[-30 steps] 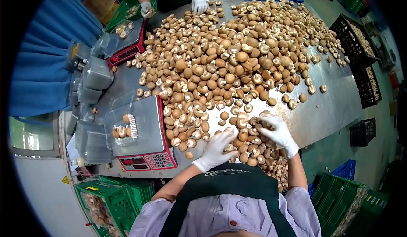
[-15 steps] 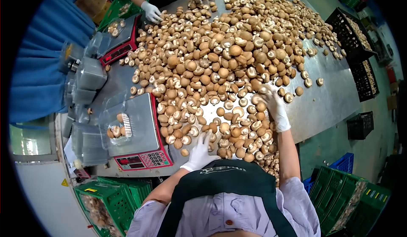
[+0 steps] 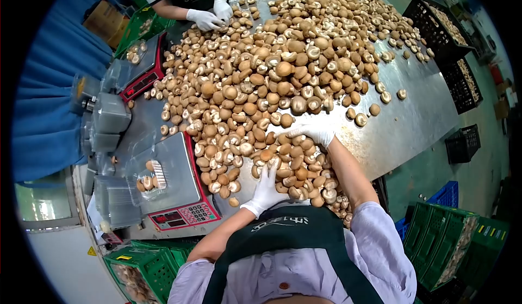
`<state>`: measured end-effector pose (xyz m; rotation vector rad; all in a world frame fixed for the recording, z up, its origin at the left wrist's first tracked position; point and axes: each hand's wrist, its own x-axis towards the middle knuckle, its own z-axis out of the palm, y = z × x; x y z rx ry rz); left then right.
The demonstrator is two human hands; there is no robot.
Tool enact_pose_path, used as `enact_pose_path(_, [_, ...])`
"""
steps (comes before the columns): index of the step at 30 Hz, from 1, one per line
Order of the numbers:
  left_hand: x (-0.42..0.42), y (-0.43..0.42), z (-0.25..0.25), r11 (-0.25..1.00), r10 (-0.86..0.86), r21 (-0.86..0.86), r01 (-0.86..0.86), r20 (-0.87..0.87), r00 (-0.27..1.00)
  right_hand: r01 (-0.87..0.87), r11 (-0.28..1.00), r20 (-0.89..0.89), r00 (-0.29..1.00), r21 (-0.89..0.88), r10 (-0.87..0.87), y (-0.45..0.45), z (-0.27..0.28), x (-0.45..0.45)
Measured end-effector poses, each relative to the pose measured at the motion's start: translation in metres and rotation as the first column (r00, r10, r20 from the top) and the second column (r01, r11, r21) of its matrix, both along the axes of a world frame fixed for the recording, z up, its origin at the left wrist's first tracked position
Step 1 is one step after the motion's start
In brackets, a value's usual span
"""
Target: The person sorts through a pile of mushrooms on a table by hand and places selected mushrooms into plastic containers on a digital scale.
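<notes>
A large heap of brown-capped mushrooms (image 3: 283, 67) with pale stems covers much of the metal table (image 3: 405, 122). My left hand (image 3: 266, 193), in a white glove, lies at the near edge with its fingers stretched against several mushrooms. On the far side of this small cluster, my gloved right hand (image 3: 314, 130) reaches leftward, fingers extended and touching mushrooms; some fingertips are hard to make out. Left of my left hand stands a red-edged scale (image 3: 182, 187). A clear plastic tray (image 3: 159, 174) holding a few mushrooms rests on it.
Across the table, a co-worker's gloved hands (image 3: 205, 20) touch mushrooms beside a second scale (image 3: 142, 81). Clear containers (image 3: 111, 113) are stacked along the left edge. Green crates (image 3: 440, 244) stand at lower right, black crates (image 3: 459, 81) beyond the right edge.
My right hand has moved left and inward, baring table where mushrooms lay. My left hand has shifted slightly up against the cluster. The co-worker's two hands have come together.
</notes>
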<state>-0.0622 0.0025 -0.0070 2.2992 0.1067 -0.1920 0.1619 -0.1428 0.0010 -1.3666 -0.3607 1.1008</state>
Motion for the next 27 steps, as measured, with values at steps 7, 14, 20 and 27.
enact_pose_path(7, [0.014,-0.037,-0.011,0.955,-0.238,-0.156,0.252,0.101,0.966,0.438,0.848,0.419,0.859,-0.3,-0.295,-0.073,-0.035,-0.021])
enact_pose_path(14, [0.017,-0.041,0.005,0.926,-0.293,-0.242,0.291,0.029,0.956,0.269,0.959,0.254,0.937,-0.085,-0.24,-0.103,0.002,-0.045])
enact_pose_path(20, [0.001,-0.008,0.015,0.933,-0.327,-0.139,0.332,0.057,0.943,0.624,0.765,0.538,0.704,-0.16,-0.463,-0.156,0.034,-0.062])
enact_pose_path(27, [0.004,-0.014,0.004,0.929,-0.368,-0.037,0.369,0.03,0.929,0.523,0.775,0.697,0.7,-0.354,-0.154,-0.157,0.024,-0.081])
